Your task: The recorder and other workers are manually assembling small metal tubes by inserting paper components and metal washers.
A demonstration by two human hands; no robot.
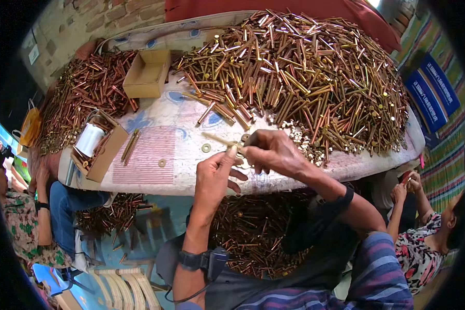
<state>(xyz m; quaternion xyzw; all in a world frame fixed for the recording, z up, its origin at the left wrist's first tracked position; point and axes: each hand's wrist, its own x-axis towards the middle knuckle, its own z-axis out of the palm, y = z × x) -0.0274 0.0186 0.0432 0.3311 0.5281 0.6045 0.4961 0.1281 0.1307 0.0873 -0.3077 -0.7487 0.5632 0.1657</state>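
Note:
My left hand [212, 175] pinches a long brass-coloured bolt [215, 138] between thumb and forefinger, its shaft pointing to the upper left. My right hand [275, 151] meets it at the bolt's near end, fingers closed around something small that they hide. Just left of the hands a flat washer [206, 148] lies on the cloth, and another washer [245, 137] sits against the right fingers. Several small white nut-like pieces [305, 140] are scattered beyond my right hand.
A large heap of bolts [315, 67] covers the table's far right, with a second heap [95, 85] at far left. An open cardboard box [147, 77] and a carton with a white roll [91, 139] stand left. More bolts [258, 232] lie below the table edge. People sit at both sides.

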